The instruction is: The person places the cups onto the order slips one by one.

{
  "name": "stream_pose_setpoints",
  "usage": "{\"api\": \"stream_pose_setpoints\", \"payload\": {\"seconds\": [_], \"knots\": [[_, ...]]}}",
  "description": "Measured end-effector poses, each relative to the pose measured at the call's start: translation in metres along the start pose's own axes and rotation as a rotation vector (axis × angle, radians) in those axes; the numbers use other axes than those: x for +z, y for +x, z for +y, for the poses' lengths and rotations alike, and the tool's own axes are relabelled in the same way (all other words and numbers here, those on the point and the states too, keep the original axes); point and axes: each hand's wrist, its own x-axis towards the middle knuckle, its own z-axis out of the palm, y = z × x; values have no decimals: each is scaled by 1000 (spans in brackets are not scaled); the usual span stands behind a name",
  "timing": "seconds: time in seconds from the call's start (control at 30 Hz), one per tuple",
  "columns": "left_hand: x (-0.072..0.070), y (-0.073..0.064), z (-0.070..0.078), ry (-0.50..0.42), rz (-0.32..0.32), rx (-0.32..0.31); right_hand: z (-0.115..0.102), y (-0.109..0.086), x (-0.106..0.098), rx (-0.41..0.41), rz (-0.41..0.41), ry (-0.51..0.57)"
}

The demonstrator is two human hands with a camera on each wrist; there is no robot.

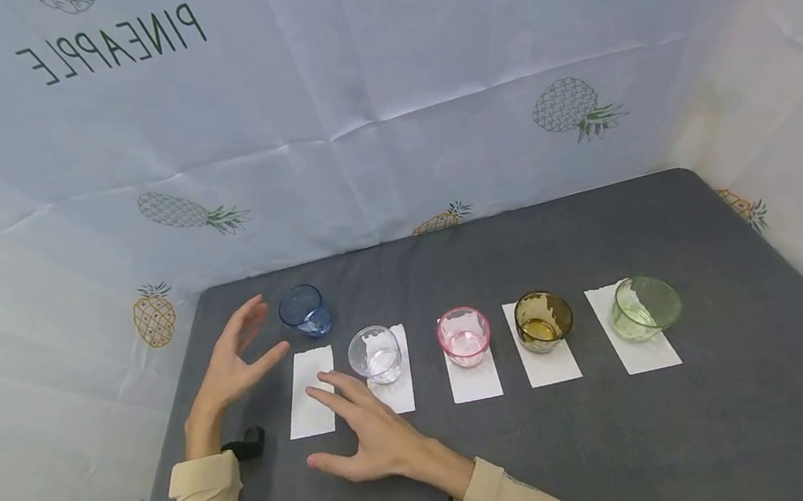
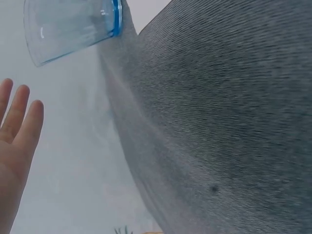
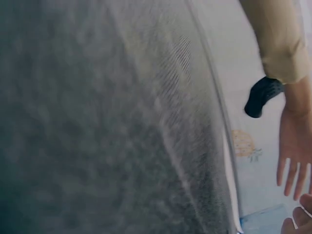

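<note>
My left hand (image 1: pixel 231 367) hovers just left of a blue glass cup (image 1: pixel 305 312), fingers spread and holding nothing. That cup stands behind a white paper slip (image 1: pixel 309 391) and shows at the top of the left wrist view, apart from the fingers (image 2: pixel 30 124). My right hand (image 1: pixel 375 433) hangs over the table in front of a clear glass cup (image 1: pixel 377 355), fingers parted and grasping nothing. The clear cup rests on a second paper slip, partly hidden behind the right hand. At the right wrist view's lower right edge, right-hand fingertips (image 3: pixel 300 222) appear.
Rightward along the grey table (image 1: pixel 752 408) stand a pink cup (image 1: pixel 465 339), an amber cup (image 1: pixel 543 322) and a green cup (image 1: pixel 644 308), each on a white paper slip. A pineapple-print cloth (image 1: pixel 390 160) hangs behind the table's far edge.
</note>
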Motion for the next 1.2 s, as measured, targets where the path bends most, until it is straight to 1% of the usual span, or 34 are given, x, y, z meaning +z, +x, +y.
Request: {"api": "stream_pose_setpoints", "payload": {"seconds": [0.07, 0.2, 0.33, 0.43, 0.73, 0.9, 1.07, 1.2], "knots": [[-1, 4, 0, 7, -22, -14, 4, 3, 3, -11, 0, -32], [0, 11, -1, -13, -51, -32, 10, 10, 8, -25, 1, -107], [2, 15, -6, -27, -60, -48, 15, 16, 14, -26, -6, -164], [3, 16, -9, -35, -59, -50, 18, 19, 17, -12, -23, -166], [1, 24, -11, -59, -58, -47, 28, 22, 23, 53, -62, -220], [1, 28, -14, -73, -84, -61, 28, 24, 25, 91, -92, -242], [3, 32, -17, -78, -117, -85, 27, 27, 28, 178, -132, -243], [7, 35, -22, -77, -134, -104, 26, 28, 28, 214, -148, -238]]}}
